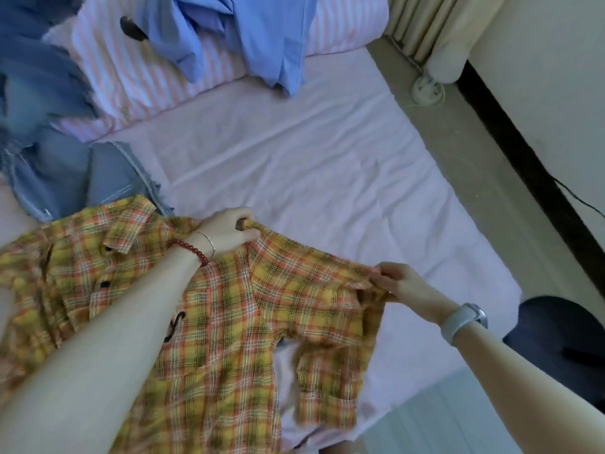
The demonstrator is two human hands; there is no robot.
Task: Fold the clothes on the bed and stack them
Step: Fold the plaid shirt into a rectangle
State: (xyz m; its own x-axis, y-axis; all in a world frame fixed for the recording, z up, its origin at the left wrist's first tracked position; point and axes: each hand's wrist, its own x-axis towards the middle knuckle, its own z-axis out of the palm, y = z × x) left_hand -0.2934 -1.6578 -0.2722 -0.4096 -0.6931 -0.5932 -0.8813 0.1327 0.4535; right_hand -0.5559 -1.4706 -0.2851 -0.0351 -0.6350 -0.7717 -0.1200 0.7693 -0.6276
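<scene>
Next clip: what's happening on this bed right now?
A person is laying out a yellow-and-orange plaid button-up shirt on the pale pink bed sheet. The left hand pinches the fabric near the shoulder, by the collar, while the right hand grips the end of the short sleeve, pulling it taut. The shirt is not folded yet. A blue denim garment lies crumpled beyond the shirt, and a light blue shirt sits unfolded on the pink striped quilt. No stack is visible.
</scene>
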